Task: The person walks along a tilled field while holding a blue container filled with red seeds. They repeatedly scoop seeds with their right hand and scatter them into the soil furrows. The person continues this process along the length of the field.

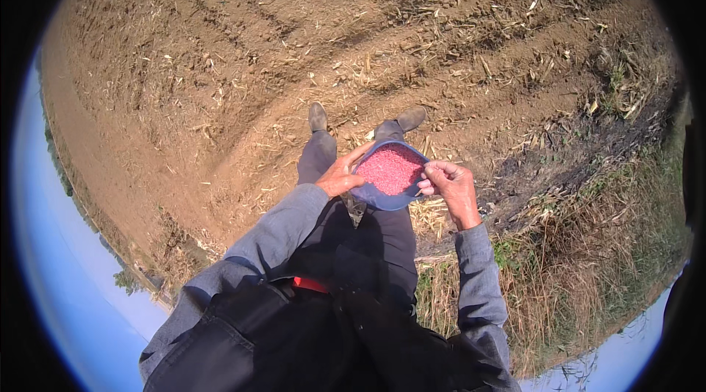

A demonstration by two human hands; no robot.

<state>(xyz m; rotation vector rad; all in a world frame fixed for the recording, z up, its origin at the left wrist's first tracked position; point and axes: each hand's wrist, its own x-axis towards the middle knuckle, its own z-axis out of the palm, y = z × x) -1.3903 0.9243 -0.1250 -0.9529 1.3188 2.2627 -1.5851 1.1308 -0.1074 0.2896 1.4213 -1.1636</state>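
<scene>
A blue bowl [389, 201], partly filled with small pink grains [391, 168] that look like coated seed, is held in front of my thighs. My left hand [345, 174] grips its left side, the thumb near the rim and the fingers along the outside. At the right rim is my right hand [449, 185], with thumb and fingertips pinched together at the edge; whether they pinch the rim or some grains is too small to tell. Below the bowl my dark trousers show, and beyond it are my two brown shoes.
Tilled brown soil [265, 77] with furrows and dry stalk litter [364, 75] lies around my feet. Along the right runs a dark strip of ground [551, 166], bordered by dry and green grass [573, 276].
</scene>
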